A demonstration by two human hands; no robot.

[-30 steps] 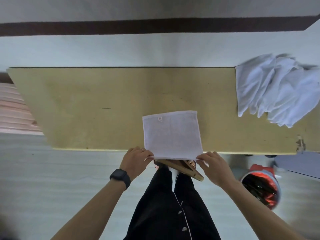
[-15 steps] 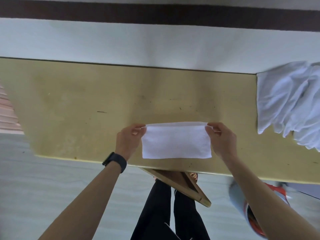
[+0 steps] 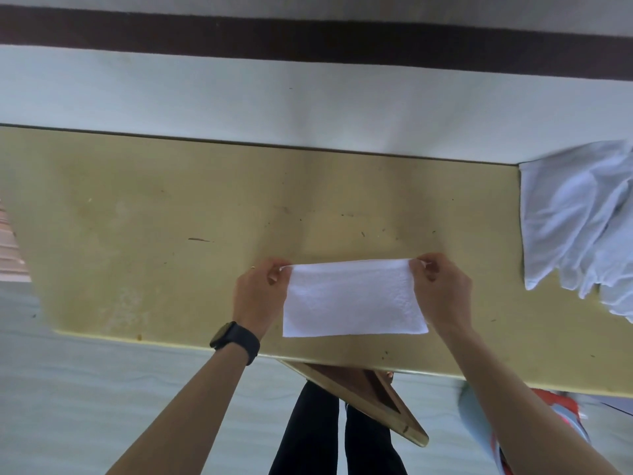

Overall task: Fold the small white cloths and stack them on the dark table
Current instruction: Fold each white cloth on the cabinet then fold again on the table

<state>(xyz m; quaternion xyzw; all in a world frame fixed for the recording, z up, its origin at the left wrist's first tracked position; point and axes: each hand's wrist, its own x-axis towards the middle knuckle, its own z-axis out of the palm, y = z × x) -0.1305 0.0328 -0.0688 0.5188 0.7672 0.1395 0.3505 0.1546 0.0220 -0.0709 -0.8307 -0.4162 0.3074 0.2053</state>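
Presently the left hand (image 3: pixel 262 296) and right hand (image 3: pixel 442 293) each pinch a far corner of the half-folded white cloth (image 3: pixel 354 299), lying crosswise between them near the table (image 3: pixel 137 234) front edge.

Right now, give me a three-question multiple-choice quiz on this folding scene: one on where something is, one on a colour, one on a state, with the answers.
1. Where on the table does the heap of unfolded cloths lie?
A) its right end
B) its left end
C) its middle

2. What colour is the watch on the left wrist?
A) white
B) black
C) red

3. How is the cloth between the left hand and the right hand?
A) balled up
B) folded flat, pinched at its far corners
C) hanging off the near edge

Answers:
1 A, the heap sits at the right edge of the view.
2 B, the strap and case are black.
3 B, it lies as a neat rectangle with each hand pinching a far corner.
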